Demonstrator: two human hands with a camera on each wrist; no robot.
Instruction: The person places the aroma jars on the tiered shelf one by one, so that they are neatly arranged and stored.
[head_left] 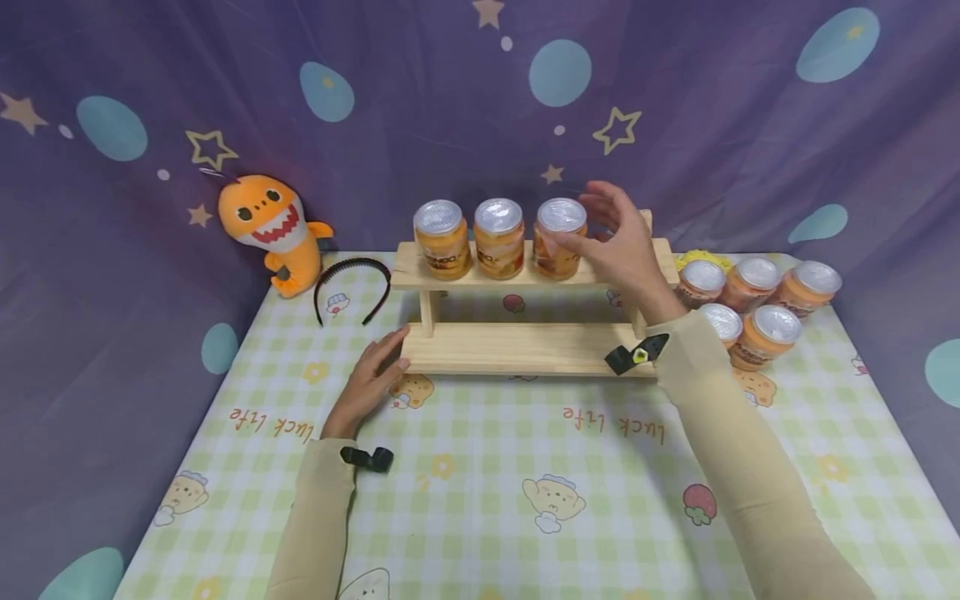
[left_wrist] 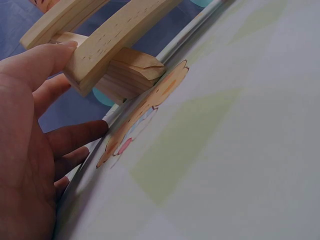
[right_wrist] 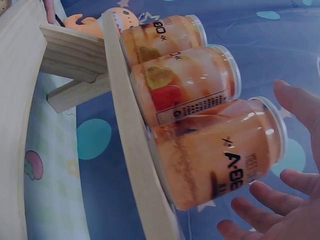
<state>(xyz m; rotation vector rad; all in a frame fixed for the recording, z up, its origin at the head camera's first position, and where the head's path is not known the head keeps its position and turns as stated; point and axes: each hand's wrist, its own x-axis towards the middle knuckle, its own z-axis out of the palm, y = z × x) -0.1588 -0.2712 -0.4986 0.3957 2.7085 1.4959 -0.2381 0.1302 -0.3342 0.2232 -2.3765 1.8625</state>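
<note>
Three orange cans with silvery tops stand in a row on the upper board of a wooden two-tier shelf: the left can, the middle can and the right can. My right hand is beside the right can, thumb in front of it in the head view. In the right wrist view, its fingers are spread and a gap shows between them and that can. My left hand touches the left end of the shelf's lower board with its thumb, fingers extended.
More orange cans cluster on the table right of the shelf, in front of something yellow and fringed. At the left are a black headband and an orange shark plush. A purple patterned curtain hangs behind the checked tablecloth.
</note>
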